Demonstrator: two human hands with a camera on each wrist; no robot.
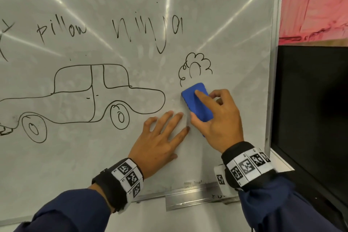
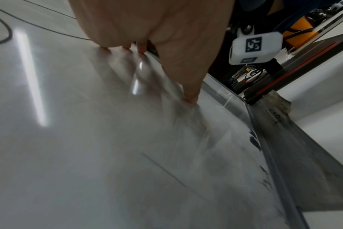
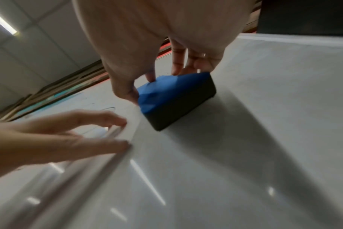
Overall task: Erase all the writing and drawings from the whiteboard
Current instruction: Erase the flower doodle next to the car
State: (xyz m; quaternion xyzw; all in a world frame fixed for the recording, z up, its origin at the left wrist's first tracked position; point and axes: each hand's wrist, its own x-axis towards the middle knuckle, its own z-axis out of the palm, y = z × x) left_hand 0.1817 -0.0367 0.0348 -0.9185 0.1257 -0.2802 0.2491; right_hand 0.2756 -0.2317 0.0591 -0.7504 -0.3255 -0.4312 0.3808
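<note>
Fingers (image 1: 202,96) of the right hand (image 1: 222,122) are curled over the eraser (image 1: 195,103), which is clamped between thumb and fingers and laid flat on the whiteboard (image 1: 235,34), just below the cloud (image 1: 195,67). The left hand (image 1: 160,145) is spread flat on the board beside the eraser, fingers straight and a little apart, holding nothing. Nearly all the marks are seen to remain: the car (image 1: 90,98), the word "pillow" (image 1: 62,31), the word "ninja" (image 1: 148,28) and some strokes at the left edge. The cloud is judged the nearest target, so an upward stroke should be made first, with the felt kept flat and pressed evenly so that no thin lines are missed.

From the left wrist, the left fingertips (image 2: 191,99) are shown pressed on the board (image 2: 88,139) near its metal frame (image 2: 284,155); this bracing is best kept, since the board may give under pressure. Grey smears are seen near the frame and would need a pass too.

From the right wrist, the eraser (image 3: 172,93) is seen with its blue top gripped and its dark felt against the board (image 3: 264,108), one corner perhaps slightly raised, though blur makes that uncertain. The left fingers (image 3: 108,120) lie near the eraser; they should be moved clear before strokes are carried leftward to the car.
</note>
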